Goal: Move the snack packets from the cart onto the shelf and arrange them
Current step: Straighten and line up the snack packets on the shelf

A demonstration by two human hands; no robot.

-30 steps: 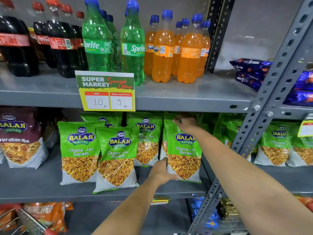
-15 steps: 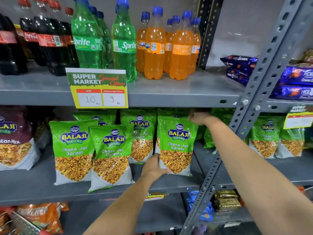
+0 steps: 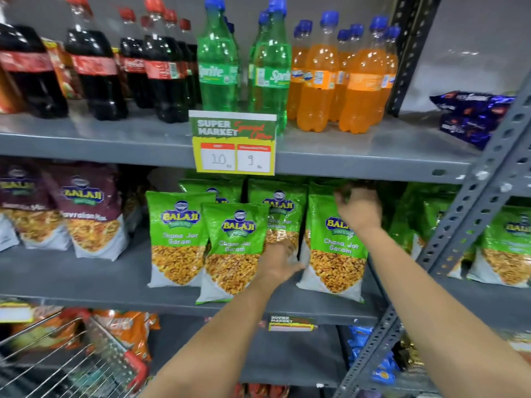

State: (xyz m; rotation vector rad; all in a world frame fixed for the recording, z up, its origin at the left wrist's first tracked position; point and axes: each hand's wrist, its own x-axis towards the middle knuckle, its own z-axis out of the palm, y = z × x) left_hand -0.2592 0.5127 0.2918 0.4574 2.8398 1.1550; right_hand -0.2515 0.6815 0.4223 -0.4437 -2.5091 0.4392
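Note:
Several green Balaji snack packets stand upright on the grey middle shelf (image 3: 86,278). The rightmost front packet (image 3: 334,254) stands between my hands. My left hand (image 3: 280,261) grips its lower left edge, fingers pushed in between it and the neighbouring packet (image 3: 234,248). My right hand (image 3: 357,209) hovers in front of its top right corner with fingers spread and nothing in it. Another green packet (image 3: 178,237) stands further left. The wire cart (image 3: 71,366) shows at the bottom left.
A slanted grey upright (image 3: 459,239) crosses on the right, with more green packets (image 3: 505,248) beyond it. Maroon packets (image 3: 92,208) stand to the left. Drink bottles (image 3: 270,70) and a price sign (image 3: 234,142) fill the shelf above. Orange packets (image 3: 126,326) lie below.
My right hand has left the packet's top and now hangs spread in front of it. My left hand stays at the packet's lower left edge. My head has turned left.

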